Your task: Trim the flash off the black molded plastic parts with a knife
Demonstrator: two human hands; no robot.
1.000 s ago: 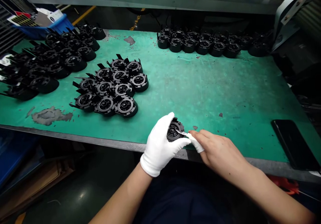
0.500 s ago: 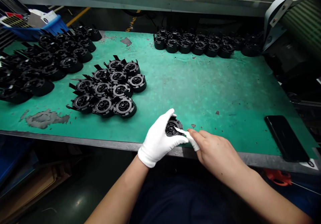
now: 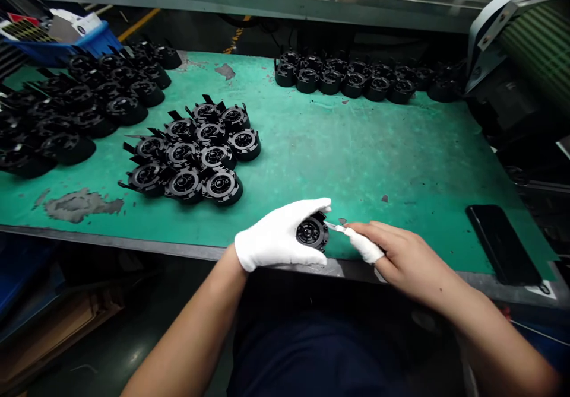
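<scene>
Gloved left hand (image 3: 280, 237) grips a round black plastic housing (image 3: 312, 232), thumb and fingers curved about its rim, at the front edge of the green mat (image 3: 356, 153). Bare right hand (image 3: 401, 248), a white wrap (image 3: 366, 247) apparently on its thumb, grips a slim pale-bladed tool (image 3: 336, 227); tip by the housing's right rim, contact unclear. Hazards, judged: a slip off the rim could drive the tip into left fingertips, which flank it; excess pressure could gouge the plastic; a loose left grip could let the housing turn or drop off the edge.
</scene>
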